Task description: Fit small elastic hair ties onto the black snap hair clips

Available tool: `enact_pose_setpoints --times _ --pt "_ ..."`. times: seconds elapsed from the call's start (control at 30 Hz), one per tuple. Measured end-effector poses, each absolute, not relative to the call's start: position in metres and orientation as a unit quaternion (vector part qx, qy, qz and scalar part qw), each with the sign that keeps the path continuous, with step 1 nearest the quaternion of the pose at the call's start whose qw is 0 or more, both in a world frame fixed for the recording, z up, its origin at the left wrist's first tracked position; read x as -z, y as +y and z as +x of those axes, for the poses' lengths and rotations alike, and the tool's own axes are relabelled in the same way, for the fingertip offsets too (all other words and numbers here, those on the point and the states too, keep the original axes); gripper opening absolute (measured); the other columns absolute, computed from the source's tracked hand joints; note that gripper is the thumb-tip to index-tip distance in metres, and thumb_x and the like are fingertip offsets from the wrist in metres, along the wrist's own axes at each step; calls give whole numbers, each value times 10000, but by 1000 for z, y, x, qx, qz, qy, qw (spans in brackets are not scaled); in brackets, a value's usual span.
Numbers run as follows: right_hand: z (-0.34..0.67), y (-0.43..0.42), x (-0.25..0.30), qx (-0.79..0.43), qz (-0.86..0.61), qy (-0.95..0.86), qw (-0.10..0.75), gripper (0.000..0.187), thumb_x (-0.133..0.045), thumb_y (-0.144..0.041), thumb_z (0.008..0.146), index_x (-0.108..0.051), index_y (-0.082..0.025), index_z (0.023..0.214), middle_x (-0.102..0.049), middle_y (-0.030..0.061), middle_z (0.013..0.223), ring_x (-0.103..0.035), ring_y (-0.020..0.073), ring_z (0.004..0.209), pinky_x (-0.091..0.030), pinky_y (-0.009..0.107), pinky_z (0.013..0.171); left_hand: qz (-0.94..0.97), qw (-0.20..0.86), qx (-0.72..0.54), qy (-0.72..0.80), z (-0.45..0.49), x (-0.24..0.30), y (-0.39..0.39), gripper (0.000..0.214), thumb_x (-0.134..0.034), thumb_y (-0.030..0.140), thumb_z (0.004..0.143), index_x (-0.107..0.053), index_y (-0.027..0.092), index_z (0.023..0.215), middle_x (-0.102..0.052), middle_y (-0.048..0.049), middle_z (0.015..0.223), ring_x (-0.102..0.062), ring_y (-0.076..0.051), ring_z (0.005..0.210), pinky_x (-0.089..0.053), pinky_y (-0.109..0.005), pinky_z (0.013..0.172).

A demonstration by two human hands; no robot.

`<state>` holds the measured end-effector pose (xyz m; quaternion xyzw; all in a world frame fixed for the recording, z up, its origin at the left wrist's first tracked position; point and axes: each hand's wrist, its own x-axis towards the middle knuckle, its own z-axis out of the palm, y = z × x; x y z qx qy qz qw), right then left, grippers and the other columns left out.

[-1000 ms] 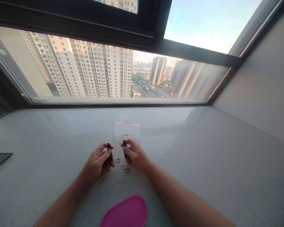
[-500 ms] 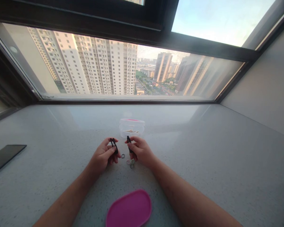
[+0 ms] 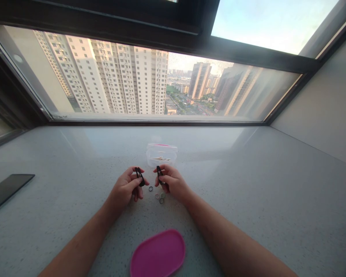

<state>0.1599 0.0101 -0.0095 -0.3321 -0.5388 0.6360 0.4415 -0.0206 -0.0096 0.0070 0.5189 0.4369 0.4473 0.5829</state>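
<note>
1. Fingers (image 3: 133,186) of our left hand (image 3: 123,187) are clamped on black clips (image 3: 142,181), count unclear; those of our right hand (image 3: 173,184) pinch another clip (image 3: 159,174).
2. We hold both lots above the table (image 3: 248,184), between us and the clear box (image 3: 173,152), not yet in it.
3. The pink lid (image 3: 158,253) is off; four rings (image 3: 162,202) lie loose.
4. The clips' long axes run steeply upward in view, upper ends leaning left; hinge ends we cannot tell.

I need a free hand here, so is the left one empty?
No, the left hand is holding at least one black clip.
</note>
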Motion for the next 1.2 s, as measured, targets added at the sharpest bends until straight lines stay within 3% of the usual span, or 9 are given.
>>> enact_pose_setpoints --times 0.17,0.4,0.6,0.77,0.87,0.97,1.03,1.1,1.2 --pt "160 9 8 -644 -324 -543 432 385 -467 -116 605 -524 -150 984 -631 -25 629 -450 67 337 -308 163 319 524 572 -442 451 -22 -6 -10 300 -558 248 735 -448 169 1002 -642 -29 818 -516 -78 361 -348 -185 304" --pt "160 8 6 -641 -327 -543 433 438 -469 -98 579 -499 -140 1014 -635 -16 641 -483 74 363 -352 169 347 518 579 -437 453 -21 -12 -12 368 -599 214 697 -442 163 1026 -640 -29 810 -569 -107 430 -407 -205 366" --pt "161 8 8 -643 -321 -544 433 373 -563 -151 641 -509 -145 1011 -642 -9 654 -495 73 367 -362 168 351 514 587 -438 446 -22 -12 -12 372 -625 246 704 -459 163 1026 -650 -33 803 -594 -124 455 -430 -214 387" --pt "160 7 9 -608 -335 -573 436 278 -582 -287 754 -540 -154 994 -652 -2 672 -366 26 294 -270 156 295 505 585 -454 443 -20 -11 -12 303 -590 387 769 -525 158 957 -665 -42 801 -555 -92 391 -384 -190 331" --pt "159 6 8 -584 -345 -587 442 260 -590 -333 782 -572 -158 974 -676 25 729 -335 12 288 -238 159 292 513 578 -461 436 -21 -10 -12 288 -592 387 778 -559 151 940 -678 -59 854 -480 -48 325 -306 -172 285" --pt "157 6 7 -564 -351 -592 456 243 -625 -332 770 -613 -148 930 -692 51 745 -503 62 402 -355 177 379 509 580 -472 427 -23 -9 -11 259 -608 351 779 -580 150 940 -683 -68 897 -437 -24 309 -269 -167 279" --pt "156 5 6 -555 -339 -596 471 223 -648 -319 756 -638 -141 889 -701 66 760 -635 136 619 -466 224 535 493 593 -479 420 -25 -9 -11 249 -629 332 768 -592 150 934 -686 -67 902 -495 -44 360 -339 -175 319" --pt "156 5 6 -554 -331 -595 478 216 -655 -321 749 -650 -136 860 -709 79 791 -660 169 729 -495 251 609 469 620 -477 410 -26 -10 -12 255 -640 333 761 -602 148 932 -689 -63 867 -585 -89 459 -436 -194 404" --pt "157 4 5 -585 -346 -578 451 264 -621 -369 766 -623 -141 900 -711 85 843 -589 106 455 -422 202 395 434 662 -470 391 -27 -12 -12 275 -625 359 775 -603 139 939 -690 -70 834 -661 -149 596 -517 -234 526"
